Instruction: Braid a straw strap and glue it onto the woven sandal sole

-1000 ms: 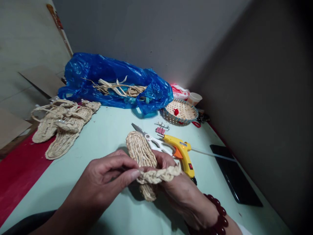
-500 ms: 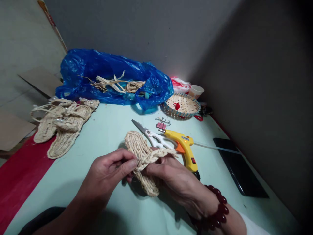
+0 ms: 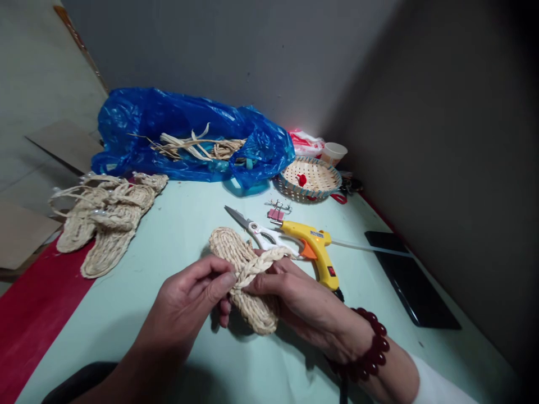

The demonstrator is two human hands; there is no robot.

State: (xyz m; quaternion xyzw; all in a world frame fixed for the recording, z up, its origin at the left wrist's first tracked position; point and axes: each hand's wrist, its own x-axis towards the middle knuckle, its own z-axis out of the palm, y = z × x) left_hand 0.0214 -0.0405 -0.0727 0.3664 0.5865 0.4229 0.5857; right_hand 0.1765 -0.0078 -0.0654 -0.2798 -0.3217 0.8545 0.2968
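A small woven straw sandal sole (image 3: 256,311) is held between my two hands, tilted above the table. Across its middle lies a braided straw strap (image 3: 263,265), its loose end reaching over my right hand. My left hand (image 3: 196,300) pinches the strap's left end at the sole's edge with thumb and fingers. My right hand (image 3: 301,303), with a dark red bead bracelet (image 3: 373,348) at the wrist, grips the sole from the right, thumb against the strap. Some of its fingers are hidden behind the sole.
White-handled scissors (image 3: 269,234), a yellow glue gun (image 3: 318,249) and a pink binder clip (image 3: 275,214) lie just beyond my hands. Finished straw sandals (image 3: 112,241) rest at left. Behind are a blue plastic bag (image 3: 138,120) of straw and a woven basket (image 3: 290,191). A black tablet-like slab (image 3: 415,286) lies right.
The sole has turned slightly in my hands, and the strap's loose end has shifted a little left over my right hand. Both hands keep their hold. The view has shifted slightly.
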